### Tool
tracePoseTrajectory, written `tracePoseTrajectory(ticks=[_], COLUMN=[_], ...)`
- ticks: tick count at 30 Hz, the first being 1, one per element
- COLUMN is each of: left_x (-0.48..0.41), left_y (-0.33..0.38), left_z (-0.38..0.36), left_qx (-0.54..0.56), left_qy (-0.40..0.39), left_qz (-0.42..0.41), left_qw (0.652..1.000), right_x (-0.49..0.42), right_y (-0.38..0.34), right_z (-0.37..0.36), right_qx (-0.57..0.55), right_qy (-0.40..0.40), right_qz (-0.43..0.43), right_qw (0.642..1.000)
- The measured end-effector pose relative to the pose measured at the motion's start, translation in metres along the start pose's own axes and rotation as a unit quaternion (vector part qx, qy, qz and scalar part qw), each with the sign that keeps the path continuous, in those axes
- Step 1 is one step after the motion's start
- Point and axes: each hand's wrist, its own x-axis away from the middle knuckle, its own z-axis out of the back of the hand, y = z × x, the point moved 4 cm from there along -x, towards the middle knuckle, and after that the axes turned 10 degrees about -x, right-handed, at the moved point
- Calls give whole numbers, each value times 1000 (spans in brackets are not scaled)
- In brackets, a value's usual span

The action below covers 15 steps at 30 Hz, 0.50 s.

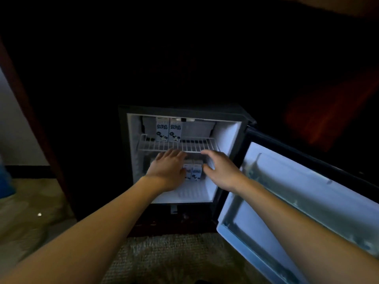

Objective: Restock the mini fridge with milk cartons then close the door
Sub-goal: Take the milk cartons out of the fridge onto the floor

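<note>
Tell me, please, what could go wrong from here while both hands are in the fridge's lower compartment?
1. The left hand and right hand crowd the lower cartons, which stand close together; a nudge could topple one.
2. Both hands sit just under the wire shelf; a raised knuckle might shake the two upper cartons.
3. The door hangs wide open beside the right forearm, which could bump it.

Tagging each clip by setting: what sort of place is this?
Likely a hotel room, though it is dim: a mini fridge set low in a dark wooden cabinet, carpet on the floor, and small milk cartons on its wire shelf.
</note>
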Motion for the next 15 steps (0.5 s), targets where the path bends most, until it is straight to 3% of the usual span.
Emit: tracePoseTrajectory(ticks=[4, 7, 15], left_x=[-36, -56, -85], left_y=[-39, -57, -94], left_z=[-29, -55, -69], left_qx=[34, 74, 17], left_qy=[40, 62, 147], left_qz=[32, 89, 84], left_qw=[998, 991, 985], right_x=[-55, -94, -157], right_y=[11, 22, 25], right_z=[-24, -52, -91], right_qx=[-34, -118, -211], right_qy=[15, 22, 68], right_qz=[19, 3, 25], right_qw=[999, 993, 975])
